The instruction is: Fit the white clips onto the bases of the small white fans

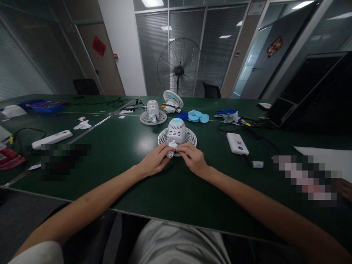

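Observation:
A small white fan (176, 131) lies face down on the green table in front of me, its grille beneath and its slotted motor housing with a light blue cap on top. My left hand (156, 160) pinches the white neck piece on the fan's near side. From the other side, the fingers of my right hand (194, 158) close on the same piece. The fingertips hide most of that joint. Just behind, to the left, another small fan (153, 110) rests face down. A third fan (173, 102) sits farther back with its head tilted up.
Light blue fan blades (198, 116) lie behind the fan. At right are a white power bank (237, 143), cables and a large black case (310, 91). A long white device (52, 139), paper scraps and a blue tray (46, 106) are at left. Another person's hand (346, 189) shows at the right edge.

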A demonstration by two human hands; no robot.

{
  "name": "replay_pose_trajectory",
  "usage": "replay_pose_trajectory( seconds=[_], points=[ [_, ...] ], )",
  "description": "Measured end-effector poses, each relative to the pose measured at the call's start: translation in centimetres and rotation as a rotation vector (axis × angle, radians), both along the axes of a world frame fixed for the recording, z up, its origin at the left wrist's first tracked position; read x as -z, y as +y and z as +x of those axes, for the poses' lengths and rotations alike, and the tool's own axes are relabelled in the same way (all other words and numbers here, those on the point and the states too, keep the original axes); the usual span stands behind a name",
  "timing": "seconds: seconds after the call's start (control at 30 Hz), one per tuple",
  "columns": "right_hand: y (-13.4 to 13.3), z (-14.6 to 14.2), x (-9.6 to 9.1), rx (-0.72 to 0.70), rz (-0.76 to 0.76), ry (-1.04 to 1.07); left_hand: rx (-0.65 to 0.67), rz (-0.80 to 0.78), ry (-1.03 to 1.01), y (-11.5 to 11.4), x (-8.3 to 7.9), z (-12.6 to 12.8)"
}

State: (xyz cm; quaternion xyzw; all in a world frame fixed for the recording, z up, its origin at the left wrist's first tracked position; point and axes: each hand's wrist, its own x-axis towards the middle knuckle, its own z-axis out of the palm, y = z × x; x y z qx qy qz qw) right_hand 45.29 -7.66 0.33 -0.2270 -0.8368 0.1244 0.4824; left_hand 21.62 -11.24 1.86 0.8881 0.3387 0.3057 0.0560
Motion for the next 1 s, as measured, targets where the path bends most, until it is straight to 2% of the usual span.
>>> replay_pose_trajectory(
  seconds=[0.13, 0.23, 0.37, 0.47, 0.6, 0.67, 0.83, 0.9, 1.0],
  points=[
    [0.1, -0.1, -0.4, 0.077, -0.082, 0.051, 0.004, -0.020, -0.036, -0.2, -0.1, 0.1],
    [0.4, -0.2, -0.4, 0.089, -0.152, 0.052, 0.014, -0.068, -0.161, -0.2, -0.1, 0.2],
    [0.3, -0.2, -0.5, 0.075, -0.178, 0.014, -0.104, -0.203, -0.325, 0.3, 0.1, 0.4],
    [0.2, -0.2, -0.5, 0.080, -0.177, -0.020, -0.122, -0.285, -0.310, 0.9, 0.3, 0.5],
    [0.1, -0.1, -0.7, 0.119, -0.206, -0.057, -0.070, -0.250, -0.226, 1.1, 0.3, 0.5],
    [0.2, -0.2, -0.7, 0.109, -0.276, -0.082, -0.052, -0.214, -0.177, 1.0, 0.4, 0.6],
    [0.0, -0.6, -0.6, -0.015, -0.609, -0.066, -0.043, -0.201, -0.102, 0.9, 0.3, 0.6],
    [-0.2, -0.5, -0.5, 0.017, -0.587, -0.038, -0.055, -0.200, -0.086, 0.9, 0.2, 0.6],
    [-0.4, -0.1, -0.4, 0.108, -0.357, -0.097, -0.063, -0.198, -0.076, 0.9, 0.2, 0.5]
  ],
)
